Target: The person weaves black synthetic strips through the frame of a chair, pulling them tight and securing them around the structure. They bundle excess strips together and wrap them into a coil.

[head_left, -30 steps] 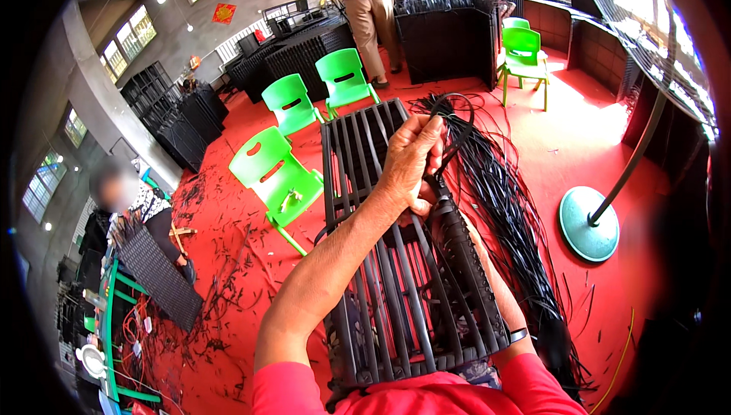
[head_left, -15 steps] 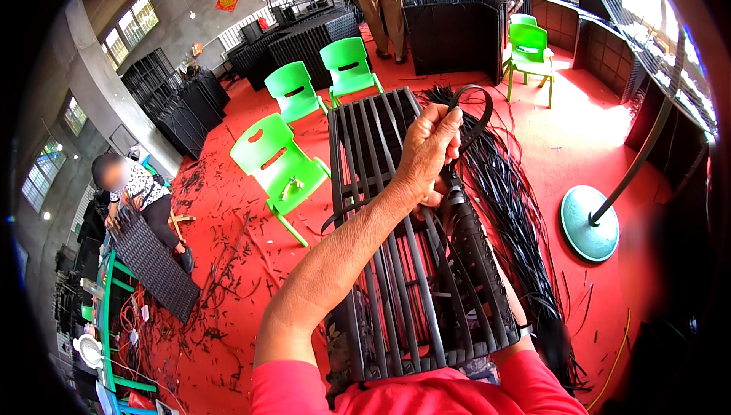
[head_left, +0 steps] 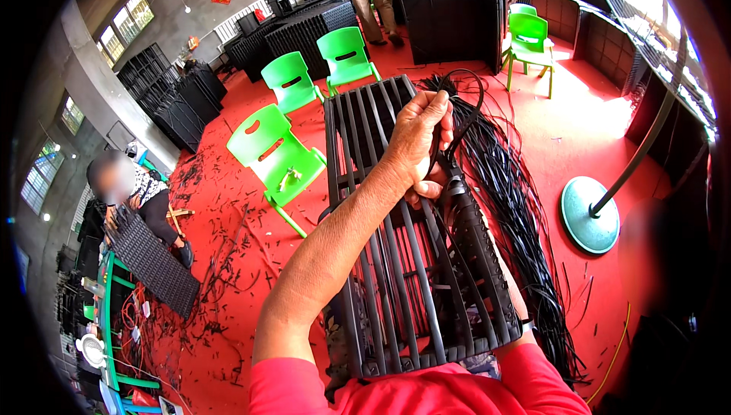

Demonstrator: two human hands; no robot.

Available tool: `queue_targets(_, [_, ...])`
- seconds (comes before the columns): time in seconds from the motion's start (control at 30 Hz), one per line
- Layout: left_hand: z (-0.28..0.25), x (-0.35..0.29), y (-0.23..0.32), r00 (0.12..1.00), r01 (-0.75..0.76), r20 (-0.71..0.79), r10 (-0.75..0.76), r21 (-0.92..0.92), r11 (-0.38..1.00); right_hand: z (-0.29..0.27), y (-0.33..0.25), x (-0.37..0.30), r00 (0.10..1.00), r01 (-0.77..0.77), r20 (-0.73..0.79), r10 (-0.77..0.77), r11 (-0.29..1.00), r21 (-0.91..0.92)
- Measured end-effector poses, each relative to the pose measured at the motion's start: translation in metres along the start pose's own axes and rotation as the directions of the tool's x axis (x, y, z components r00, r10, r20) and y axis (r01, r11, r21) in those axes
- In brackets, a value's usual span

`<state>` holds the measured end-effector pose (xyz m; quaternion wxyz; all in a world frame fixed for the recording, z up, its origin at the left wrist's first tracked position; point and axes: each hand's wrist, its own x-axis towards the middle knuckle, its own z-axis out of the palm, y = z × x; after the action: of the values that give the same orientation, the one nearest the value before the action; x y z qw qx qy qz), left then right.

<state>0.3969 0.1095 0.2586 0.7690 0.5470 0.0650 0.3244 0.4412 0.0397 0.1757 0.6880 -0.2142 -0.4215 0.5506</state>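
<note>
My left hand (head_left: pixel 419 129) is closed in a pinch on a flat black strip (head_left: pixel 478 110), which loops up and away to the right. Beneath it lies a rectangular black frame (head_left: pixel 330 133) with long strips stretched lengthwise, slanting across my lap. My right forearm runs along and under the frame's right side. Only some fingers of my right hand (head_left: pixel 428 189) show, curled among the strips just below my left hand; what they grip is hidden. Dark woven strips (head_left: pixel 468 225) cover part of the frame's right side.
A long bundle of black strips (head_left: pixel 518 217) lies right of the frame on the red floor. Green chairs (head_left: pixel 278 156) stand ahead, scraps on one seat. A round pale-green stand base (head_left: pixel 590 215) is at right. A person (head_left: pixel 141 194) handles a woven panel at left; another stands at the back.
My left hand has shifted slightly left with the strip, and the strip's loop has changed shape. The view has tilted a little. The standing person's feet have moved.
</note>
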Motion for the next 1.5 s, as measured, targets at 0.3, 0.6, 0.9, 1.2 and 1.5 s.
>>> queue_targets(0.3, [0.001, -0.006, -0.003, 0.999, -0.035, 0.019, 0.034, 0.047, 0.998, -0.003, 0.003, -0.005, 1.0, 0.017, -0.005, -0.017, 1.0, 0.016])
queue_targets(0.6, [0.01, -0.02, 0.015, 0.997, 0.054, 0.039, -0.063, 0.201, 0.978, -0.013, 0.003, -0.008, 0.997, 0.065, 0.035, -0.065, 0.998, 0.005])
queue_targets(0.9, [-0.007, -0.117, 0.067, 0.91, -0.202, -0.109, 0.399, 0.725, 0.658, -0.007, -0.008, -0.013, 0.991, 0.101, -0.086, -0.105, 0.994, -0.048])
queue_targets(1.2, [-0.001, -0.263, 0.016, 0.883, -0.209, -0.004, 0.47, 0.892, 0.401, -0.006, -0.003, -0.016, 0.99, 0.034, -0.135, -0.034, 0.999, 0.0])
queue_targets(1.5, [0.0, -0.257, -0.025, 0.727, -0.258, 0.042, 0.686, 0.942, 0.216, -0.033, 0.009, -0.008, 0.984, 0.172, 0.05, -0.172, 0.985, 0.009])
